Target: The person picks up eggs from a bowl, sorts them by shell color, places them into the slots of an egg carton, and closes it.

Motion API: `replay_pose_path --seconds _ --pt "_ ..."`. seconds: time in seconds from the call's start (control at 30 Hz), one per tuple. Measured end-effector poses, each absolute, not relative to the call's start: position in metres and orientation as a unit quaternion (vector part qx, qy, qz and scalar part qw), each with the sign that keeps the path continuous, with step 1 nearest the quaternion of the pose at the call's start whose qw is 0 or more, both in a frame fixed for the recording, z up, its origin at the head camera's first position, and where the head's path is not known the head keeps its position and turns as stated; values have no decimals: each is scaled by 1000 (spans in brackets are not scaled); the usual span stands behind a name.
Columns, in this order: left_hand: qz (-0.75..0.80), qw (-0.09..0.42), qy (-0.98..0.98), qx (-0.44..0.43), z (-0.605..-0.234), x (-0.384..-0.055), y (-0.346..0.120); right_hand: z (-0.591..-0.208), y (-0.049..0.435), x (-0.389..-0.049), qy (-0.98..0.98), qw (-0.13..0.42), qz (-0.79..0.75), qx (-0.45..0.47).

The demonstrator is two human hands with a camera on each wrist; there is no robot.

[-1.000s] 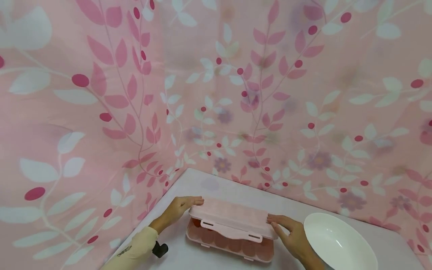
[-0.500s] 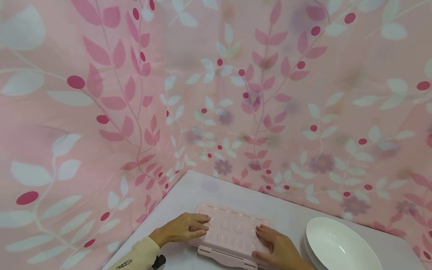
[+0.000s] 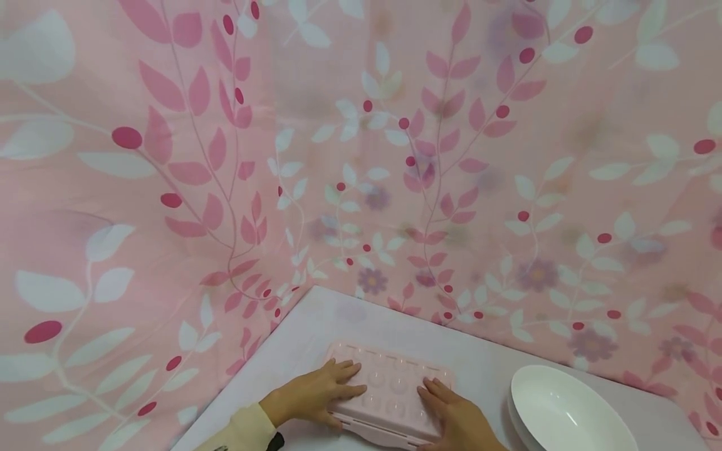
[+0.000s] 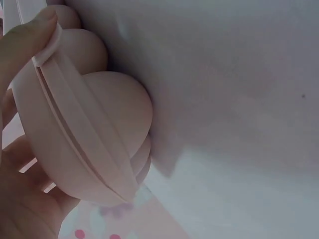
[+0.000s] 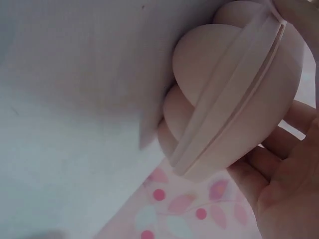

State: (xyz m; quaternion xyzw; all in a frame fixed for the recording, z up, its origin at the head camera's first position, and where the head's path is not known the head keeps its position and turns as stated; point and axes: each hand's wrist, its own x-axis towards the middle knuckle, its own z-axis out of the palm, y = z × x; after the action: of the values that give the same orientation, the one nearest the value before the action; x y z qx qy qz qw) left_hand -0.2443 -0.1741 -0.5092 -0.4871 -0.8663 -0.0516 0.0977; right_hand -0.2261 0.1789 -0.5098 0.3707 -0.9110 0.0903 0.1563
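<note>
A pink plastic egg box (image 3: 389,394) lies on the white table with its bumpy lid down over the base. My left hand (image 3: 321,391) spreads its fingers over the lid's left end. At the right end, my right hand (image 3: 459,416) rests its fingers on the lid. Along the front runs a long latch flap (image 3: 372,434). The left wrist view shows the left thumb (image 4: 35,37) pressing at the flap's end, beside a thin seam. Against the flap's other end sits the right thumb (image 5: 299,15) in the right wrist view. The box's contents are hidden.
To the right of the box stands a white oval bowl (image 3: 570,410). The white table (image 3: 338,313) meets pink leaf-patterned curtains (image 3: 451,188) at its back and left edges. A small black object (image 3: 276,441) shows beside the left sleeve.
The egg box's lid, half raised a second ago, has come down onto the base. Both hands have since moved further over it, and their thumbs have reached the front flap.
</note>
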Motion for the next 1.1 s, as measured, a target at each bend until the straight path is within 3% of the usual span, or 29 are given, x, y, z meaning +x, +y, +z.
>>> replay_pose_path --seconds 0.67,0.97,1.1 --pt "-86 105 -858 -494 -517 -256 -152 -497 158 -223 -935 73 -17 346" --pt "-29 125 -848 -514 -505 -271 -156 -490 179 -228 -938 94 63 327" --pt "-62 144 -853 -498 -494 -285 -157 -469 195 -238 -939 138 122 291"
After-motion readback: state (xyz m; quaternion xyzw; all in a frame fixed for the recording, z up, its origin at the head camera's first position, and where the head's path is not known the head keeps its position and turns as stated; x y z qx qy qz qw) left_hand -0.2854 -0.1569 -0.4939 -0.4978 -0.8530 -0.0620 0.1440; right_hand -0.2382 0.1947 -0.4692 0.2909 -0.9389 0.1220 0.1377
